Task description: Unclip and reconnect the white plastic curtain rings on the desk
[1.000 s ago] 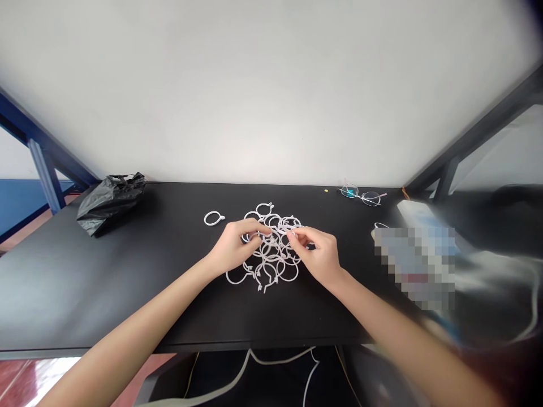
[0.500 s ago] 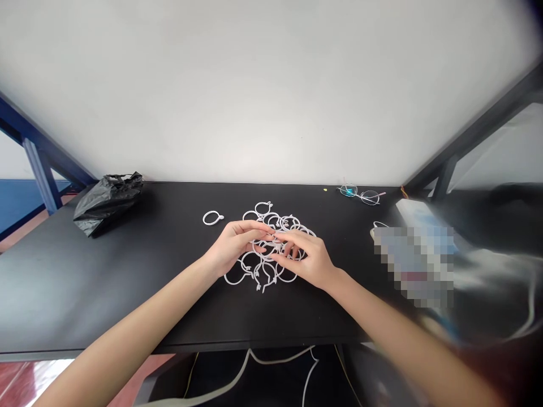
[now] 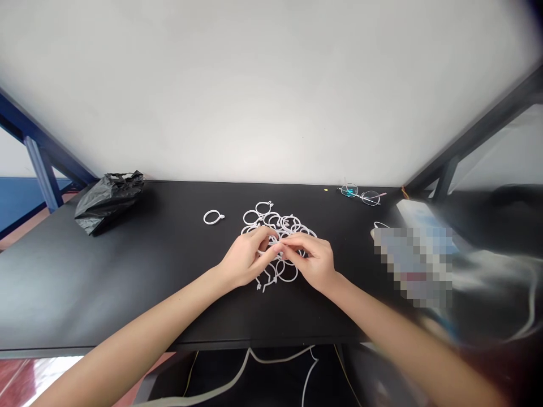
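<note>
A pile of several white plastic rings (image 3: 275, 226) lies on the black table (image 3: 127, 271). Both of my hands are over the near side of the pile. My left hand (image 3: 246, 261) has its fingers curled and pinches a white ring at the fingertips. My right hand (image 3: 313, 261) meets it from the right, fingers closed on the same ring (image 3: 278, 246). One single white ring (image 3: 212, 217) lies apart, to the left of the pile.
A crumpled black plastic bag (image 3: 108, 199) sits at the back left. A pair of glasses (image 3: 360, 195) lies at the back right by the wall. A blurred-out object (image 3: 413, 254) is on the right. White cables (image 3: 254, 367) hang under the table's front edge.
Both hands have drawn together and moved a little toward me, meeting on one ring at the pile's near side. The pile has shifted slightly.
</note>
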Available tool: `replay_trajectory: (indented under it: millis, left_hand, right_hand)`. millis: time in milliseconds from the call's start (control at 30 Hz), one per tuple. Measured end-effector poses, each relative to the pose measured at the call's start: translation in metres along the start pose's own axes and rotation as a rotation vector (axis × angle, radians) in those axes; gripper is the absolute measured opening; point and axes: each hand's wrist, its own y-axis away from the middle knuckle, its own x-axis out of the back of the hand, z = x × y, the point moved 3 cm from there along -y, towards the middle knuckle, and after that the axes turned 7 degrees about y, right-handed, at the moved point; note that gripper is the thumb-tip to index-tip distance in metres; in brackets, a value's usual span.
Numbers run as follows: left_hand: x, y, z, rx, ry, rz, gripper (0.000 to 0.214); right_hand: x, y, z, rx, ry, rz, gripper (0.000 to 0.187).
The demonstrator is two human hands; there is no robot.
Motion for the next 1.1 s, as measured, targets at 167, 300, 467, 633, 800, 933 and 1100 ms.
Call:
replay_trajectory:
  millis: [167, 300, 467, 633, 800, 933, 1100]
  left_hand:
    - [-0.001, 0.002, 0.002, -0.063, -0.055, -0.016, 0.029]
    - [-0.003, 0.005, 0.005, -0.119, -0.036, -0.018, 0.034]
    - [-0.005, 0.009, 0.006, -0.16, -0.055, 0.015, 0.04]
    - [-0.002, 0.005, 0.01, -0.157, -0.147, 0.01, 0.04]
    - [0.039, -0.009, -0.006, -0.02, -0.434, 0.125, 0.039]
    - [0.094, -0.015, -0.043, 0.239, -0.66, 0.273, 0.04]
    - [0.117, -0.013, -0.077, 0.268, -0.755, 0.175, 0.042]
  right_hand:
    - [-0.003, 0.002, -0.003, 0.099, 0.199, -0.099, 0.019]
    - [-0.006, 0.005, -0.005, 0.159, 0.226, -0.214, 0.029]
    - [-0.008, 0.007, -0.008, 0.146, 0.175, -0.22, 0.031]
    - [-0.009, 0.006, -0.005, 0.091, 0.118, -0.22, 0.029]
    - [-0.003, 0.008, 0.004, -0.024, 0.035, -0.202, 0.019]
    - [0.003, 0.007, 0.007, -0.043, 0.03, -0.145, 0.014]
    - [0.006, 0.002, 0.011, -0.082, 0.117, -0.114, 0.013]
